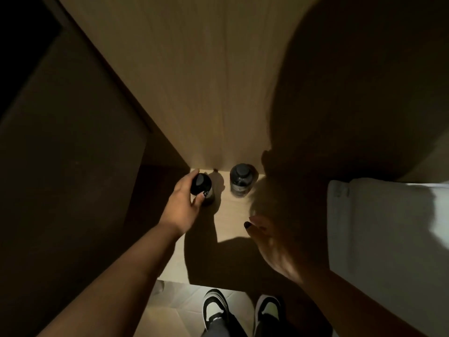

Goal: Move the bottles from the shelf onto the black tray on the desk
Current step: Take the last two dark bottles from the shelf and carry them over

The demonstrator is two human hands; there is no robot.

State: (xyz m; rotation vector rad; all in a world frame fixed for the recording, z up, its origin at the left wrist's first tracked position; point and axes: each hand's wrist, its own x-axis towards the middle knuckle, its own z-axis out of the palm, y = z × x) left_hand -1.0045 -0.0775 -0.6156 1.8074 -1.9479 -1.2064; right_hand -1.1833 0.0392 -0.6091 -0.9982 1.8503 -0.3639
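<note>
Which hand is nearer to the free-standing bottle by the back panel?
Judged by this view alone, the left. The left hand grips the other bottle just left of the free-standing bottle; the right hand hovers open, nearer the person, to its right.

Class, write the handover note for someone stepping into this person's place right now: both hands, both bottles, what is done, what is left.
Left hand: grips the left bottle by its cap, on the shelf.
Right hand: open, holds nothing, over the shelf's right side.
Second bottle: upright on the shelf by the back panel, untouched.
Done: no bottle is seen moved; the tray is out of view.
Left: carry both bottles to the black tray.
</note>
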